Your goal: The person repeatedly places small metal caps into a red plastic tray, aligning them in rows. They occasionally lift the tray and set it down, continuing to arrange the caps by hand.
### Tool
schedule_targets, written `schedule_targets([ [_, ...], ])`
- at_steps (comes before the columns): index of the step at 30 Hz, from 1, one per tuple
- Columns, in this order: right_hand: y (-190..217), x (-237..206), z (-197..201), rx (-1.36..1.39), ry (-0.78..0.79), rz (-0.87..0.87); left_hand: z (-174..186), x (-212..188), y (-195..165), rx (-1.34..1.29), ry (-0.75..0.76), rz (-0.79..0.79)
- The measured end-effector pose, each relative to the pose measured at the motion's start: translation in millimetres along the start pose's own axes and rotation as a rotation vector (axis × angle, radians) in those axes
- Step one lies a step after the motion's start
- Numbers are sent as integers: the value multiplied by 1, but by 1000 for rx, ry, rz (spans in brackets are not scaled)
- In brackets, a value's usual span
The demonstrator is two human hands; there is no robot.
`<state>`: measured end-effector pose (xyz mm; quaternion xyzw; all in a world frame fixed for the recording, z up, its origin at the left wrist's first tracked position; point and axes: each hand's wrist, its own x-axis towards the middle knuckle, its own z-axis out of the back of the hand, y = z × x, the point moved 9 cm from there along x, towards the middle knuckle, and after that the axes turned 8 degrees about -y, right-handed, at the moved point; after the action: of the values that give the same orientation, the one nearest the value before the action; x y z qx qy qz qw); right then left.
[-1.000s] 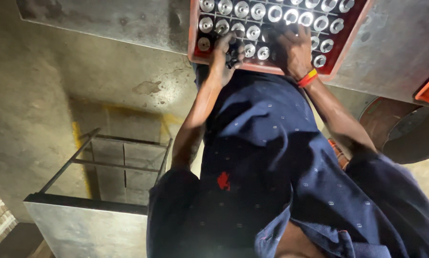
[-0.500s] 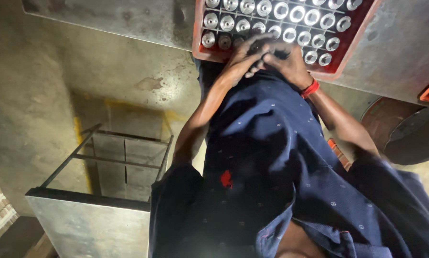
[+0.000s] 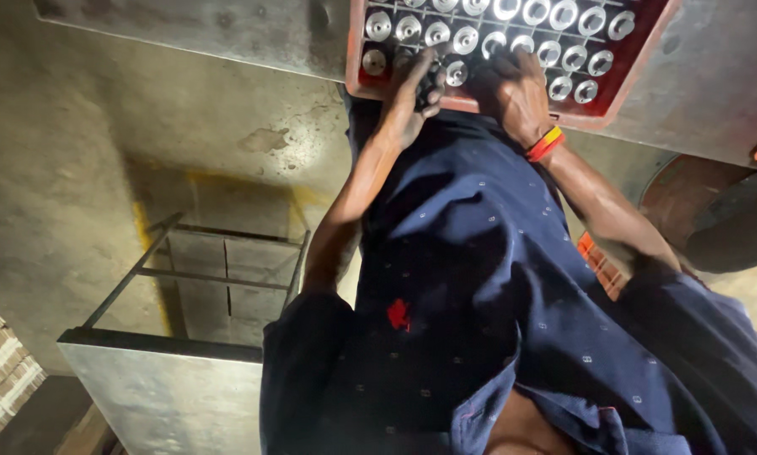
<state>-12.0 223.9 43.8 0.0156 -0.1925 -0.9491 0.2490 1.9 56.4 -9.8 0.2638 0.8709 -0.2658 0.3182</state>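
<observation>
In the head view, a red crate (image 3: 618,93) lay at the far edge of a grey metal table (image 3: 227,34), its grid of cells filled with round, shiny metal parts (image 3: 564,59), each a ring around a dark bore. The left hand (image 3: 412,101) rested at the crate's near left corner, fingers curled around a small dark part (image 3: 433,80); how firmly they held it could not be told. The right hand (image 3: 513,88) lay flat over the near middle rows, fingers spread and bent down onto the parts, and whether it gripped one was hidden beneath the palm. A red and yellow band (image 3: 545,143) circled the right wrist.

The dark blue shirt (image 3: 479,278), dotted with small pale marks and one red patch, filled the near centre and blocked the crate's near edge. To the left, on the stained concrete floor (image 3: 100,168) with faded yellow lines, stood an open steel frame (image 3: 210,270) with thin bars above a flat grey panel. A round, rusty brown drum (image 3: 698,211) sat on the right, just beside the right forearm.
</observation>
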Motion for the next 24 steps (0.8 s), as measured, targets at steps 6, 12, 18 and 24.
schedule_targets([
  [6,9,13,37,153,-54,-80,-6,-4,-1,136,-18,14],
  [12,13,30,32,730,-157,-374,-30,-1,5,504,68,-69],
  [18,-13,20,2,1093,-188,-714,6,12,-1,323,-107,-20],
  [24,-6,17,21,656,-115,-386,16,2,-30,197,-118,-163],
])
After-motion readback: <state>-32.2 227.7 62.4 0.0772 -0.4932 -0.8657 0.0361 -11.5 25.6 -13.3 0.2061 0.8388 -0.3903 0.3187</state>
